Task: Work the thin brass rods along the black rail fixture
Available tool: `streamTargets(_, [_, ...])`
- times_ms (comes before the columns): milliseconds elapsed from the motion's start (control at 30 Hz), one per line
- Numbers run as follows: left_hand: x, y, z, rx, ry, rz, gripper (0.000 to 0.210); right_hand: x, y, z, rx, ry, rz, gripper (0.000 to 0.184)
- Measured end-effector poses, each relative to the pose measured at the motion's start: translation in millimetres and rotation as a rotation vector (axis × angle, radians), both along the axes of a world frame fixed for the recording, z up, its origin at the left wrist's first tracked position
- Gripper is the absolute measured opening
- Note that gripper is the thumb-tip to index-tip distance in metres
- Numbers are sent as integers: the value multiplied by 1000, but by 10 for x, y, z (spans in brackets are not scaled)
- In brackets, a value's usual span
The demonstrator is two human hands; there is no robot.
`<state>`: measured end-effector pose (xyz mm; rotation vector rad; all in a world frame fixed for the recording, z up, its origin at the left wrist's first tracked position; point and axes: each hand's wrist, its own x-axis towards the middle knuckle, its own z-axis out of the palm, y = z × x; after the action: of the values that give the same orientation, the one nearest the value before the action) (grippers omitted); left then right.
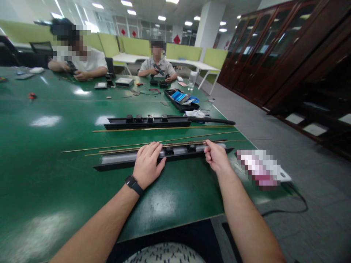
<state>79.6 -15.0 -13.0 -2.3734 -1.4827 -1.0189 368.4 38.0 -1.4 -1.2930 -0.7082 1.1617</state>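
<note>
A black channel-shaped rail [126, 163] with a pale inner strip and small black blocks lies across the green table in front of me. My left hand [148, 159] rests over its middle, fingers stretched out across the rail and thumb apart on the near side. Near the rail's right end, my right hand [216, 155] is closed in a pinch on a thin brass-coloured rod [236, 140]. That rod runs along the rail and sticks out past the table edge; its contact with the fingertips is partly hidden. More thin brass rods [109, 149] lie along the far side.
Beyond is a second black rail [148, 122] with several small blocks. A black tray [181, 106] holds blue packs, with white gloves [197, 113] beside it. A blurred pink-and-white item [257, 168] sits at the right edge. Two people work across the green table [68, 109].
</note>
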Motion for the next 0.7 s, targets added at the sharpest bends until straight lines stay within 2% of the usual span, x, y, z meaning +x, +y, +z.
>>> streamTargets(67, [-1,1,-1,-2,-4,0,45,-1,-2,2,6,-3,16,22])
streamTargets(267, [-3,0,-9,-3,-6,-3,46,62,22,-4,-5,30,-105,19])
streamTargets(467, [0,-11,18,0,-5,-3,46,33,1,15,-11,13,-12,19])
streamTargets(700, [0,-14,23,-5,-13,-3,46,55,19,6,-12,17,-110,21])
